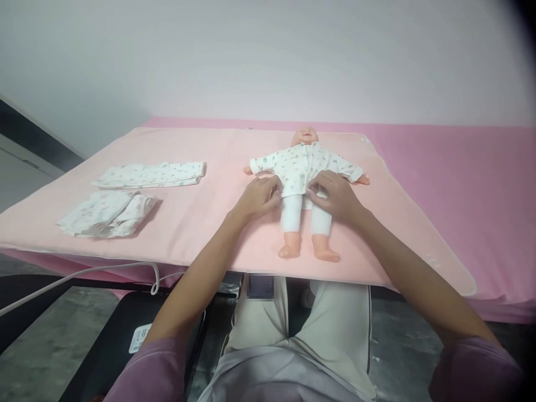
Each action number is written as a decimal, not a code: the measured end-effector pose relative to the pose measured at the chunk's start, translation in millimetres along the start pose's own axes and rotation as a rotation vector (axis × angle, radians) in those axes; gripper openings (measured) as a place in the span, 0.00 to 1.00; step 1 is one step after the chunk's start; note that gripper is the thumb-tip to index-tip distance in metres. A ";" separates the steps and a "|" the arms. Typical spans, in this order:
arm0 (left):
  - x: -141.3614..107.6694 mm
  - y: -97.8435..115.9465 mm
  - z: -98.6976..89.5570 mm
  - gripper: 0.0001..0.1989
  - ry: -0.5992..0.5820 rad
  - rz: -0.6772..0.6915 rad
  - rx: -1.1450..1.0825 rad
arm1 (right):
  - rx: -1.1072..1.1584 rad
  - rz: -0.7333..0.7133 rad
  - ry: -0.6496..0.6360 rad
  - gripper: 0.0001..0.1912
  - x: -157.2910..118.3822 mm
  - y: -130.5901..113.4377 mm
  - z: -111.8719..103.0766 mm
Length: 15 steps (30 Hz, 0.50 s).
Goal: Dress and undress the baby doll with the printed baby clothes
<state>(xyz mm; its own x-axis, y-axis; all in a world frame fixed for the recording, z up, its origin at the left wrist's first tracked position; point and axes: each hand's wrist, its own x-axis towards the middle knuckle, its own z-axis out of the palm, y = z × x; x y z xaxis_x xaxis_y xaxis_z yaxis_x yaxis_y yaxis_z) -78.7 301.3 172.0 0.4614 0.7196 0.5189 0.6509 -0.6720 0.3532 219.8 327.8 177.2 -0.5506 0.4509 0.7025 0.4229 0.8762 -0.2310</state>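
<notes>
Doll (307,135) on its back on the pink worktop (218,223), feet toward us, arms spread, which likely keeps the front of its printed shirt (295,167) within easy reach of both sides. Our left hand (263,196) and right hand (335,192), fingers curled and partly closed, touch the shirt's lower edge; whether either pinches cloth, we cannot tell. Folded clothes (151,175) lie well apart, to our left.
</notes>
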 end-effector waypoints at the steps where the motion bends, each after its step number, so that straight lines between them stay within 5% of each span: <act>1: 0.2 0.2 1.3 0.09 0.008 -0.016 0.016 | 0.054 0.032 0.026 0.04 -3.4 1.1 0.3; 4: 2.3 1.1 5.7 0.20 0.060 -0.059 0.060 | 0.129 0.111 0.206 0.10 -11.0 6.8 0.2; 8: 4.0 2.8 11.4 0.15 0.119 -0.047 0.011 | 0.078 0.180 0.350 0.25 -15.7 21.0 -0.7; 15: 1.8 -9.1 19.1 0.16 -0.163 -0.122 0.025 | 0.127 0.263 -0.226 0.37 -25.7 36.8 0.9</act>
<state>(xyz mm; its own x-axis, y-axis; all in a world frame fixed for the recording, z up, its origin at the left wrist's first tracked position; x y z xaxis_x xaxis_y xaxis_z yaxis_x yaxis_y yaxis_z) -72.2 312.0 154.9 0.4679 0.8157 0.3401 0.7220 -0.5747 0.3852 248.9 348.6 150.0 -0.5860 0.6770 0.4452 0.4862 0.7334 -0.4751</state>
